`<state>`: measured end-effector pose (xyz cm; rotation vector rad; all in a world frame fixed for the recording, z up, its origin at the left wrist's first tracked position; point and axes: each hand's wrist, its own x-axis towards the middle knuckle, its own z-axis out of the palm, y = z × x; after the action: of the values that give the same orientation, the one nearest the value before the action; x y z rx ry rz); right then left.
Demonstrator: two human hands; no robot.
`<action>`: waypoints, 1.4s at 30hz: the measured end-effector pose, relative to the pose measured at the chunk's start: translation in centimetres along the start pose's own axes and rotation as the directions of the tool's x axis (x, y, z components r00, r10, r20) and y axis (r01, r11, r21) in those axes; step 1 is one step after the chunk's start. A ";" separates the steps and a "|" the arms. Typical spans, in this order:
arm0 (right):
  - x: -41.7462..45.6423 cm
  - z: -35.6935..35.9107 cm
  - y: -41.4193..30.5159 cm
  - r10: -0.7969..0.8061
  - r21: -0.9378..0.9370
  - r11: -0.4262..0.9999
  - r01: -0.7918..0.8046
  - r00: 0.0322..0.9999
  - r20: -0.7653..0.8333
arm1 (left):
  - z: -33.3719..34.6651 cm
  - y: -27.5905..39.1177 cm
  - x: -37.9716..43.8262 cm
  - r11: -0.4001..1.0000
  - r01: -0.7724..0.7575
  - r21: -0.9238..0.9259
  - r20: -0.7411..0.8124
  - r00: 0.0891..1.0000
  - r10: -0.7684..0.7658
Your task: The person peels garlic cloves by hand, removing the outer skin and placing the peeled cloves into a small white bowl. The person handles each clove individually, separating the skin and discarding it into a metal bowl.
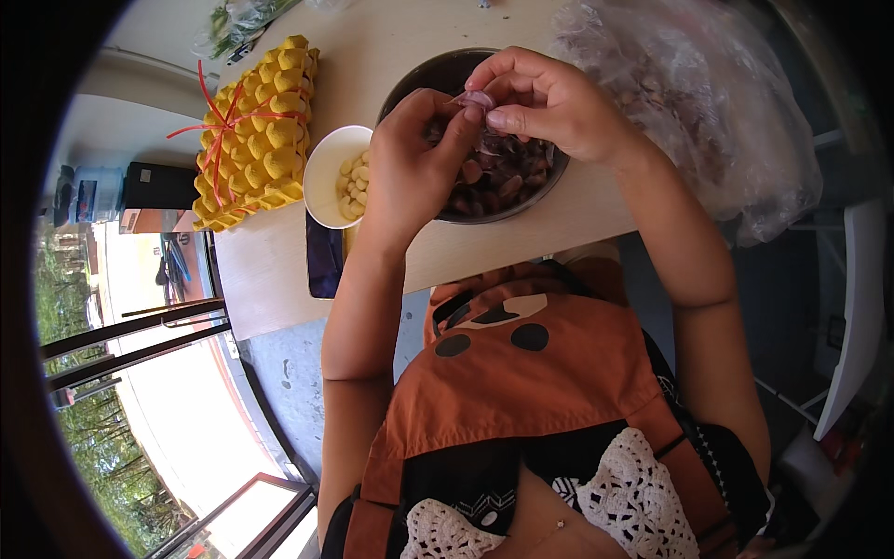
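Between the fingertips of both hands is a garlic clove (pixel 478 99) with purplish skin, held above a dark round bowl (pixel 499 218). My left hand (pixel 426 150) pinches it from the left with thumb and forefinger. From the right, my right hand (pixel 548 105) meets it with thumb and fingers. Unpeeled garlic cloves (pixel 513 183) and loose skins lie in the bowl below. Beside my left wrist stands a white tub (pixel 323 171) holding pale peeled cloves (pixel 356 182); my forearm hides part of its right side.
A stack of yellow egg trays (pixel 269 133) tied with red string (pixel 225 126) stands at the left of the table (pixel 272 293). A smartphone (pixel 323 262) lies partly under the tub. At the right is a large clear plastic bag (pixel 698 119). Bagged greens (pixel 234 28) lie at the far left.
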<state>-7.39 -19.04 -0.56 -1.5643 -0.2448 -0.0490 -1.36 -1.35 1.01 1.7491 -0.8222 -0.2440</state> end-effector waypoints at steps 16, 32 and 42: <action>-0.1 0.4 -0.1 -0.025 -0.032 0.999 0.025 1.000 0.015 | -0.7 -0.7 0.6 0.922 0.205 -0.328 0.126 0.977 -0.172; -0.2 0.2 -0.4 0.034 -0.065 0.997 -0.031 0.998 0.046 | -0.7 -0.7 0.3 0.999 0.010 -0.051 0.148 0.989 -0.003; -0.2 0.6 -0.7 0.032 -0.088 0.996 -0.028 0.998 0.049 | -0.9 -0.8 0.2 0.952 0.127 -0.277 0.183 0.980 -0.078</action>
<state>-7.75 -18.51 0.09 -1.6578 -0.2619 0.0035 -0.40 -0.71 0.63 1.5110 -0.7749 -0.5628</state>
